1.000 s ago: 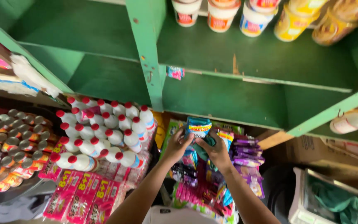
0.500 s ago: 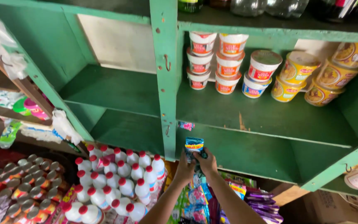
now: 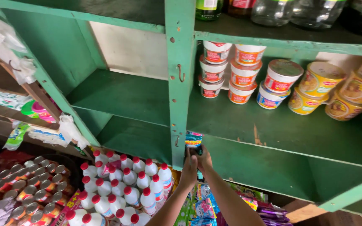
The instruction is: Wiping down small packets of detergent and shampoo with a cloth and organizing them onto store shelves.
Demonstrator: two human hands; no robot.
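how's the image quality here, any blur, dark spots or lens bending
Head view: mostly sharp and evenly lit by soft light; the green shelf post and shelf edges lean outward, a wide-lens distortion; the lower left corner by the tin cans falls into shadow; the small blue packet held by both hands, left and right, is slightly soft; no strong glare on the noodle cups.

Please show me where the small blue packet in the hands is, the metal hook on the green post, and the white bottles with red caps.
small blue packet (image 3: 193, 139), head view, its top part.
metal hook (image 3: 181, 73), head view, its curve.
white bottles with red caps (image 3: 124, 188), head view, middle of the group.
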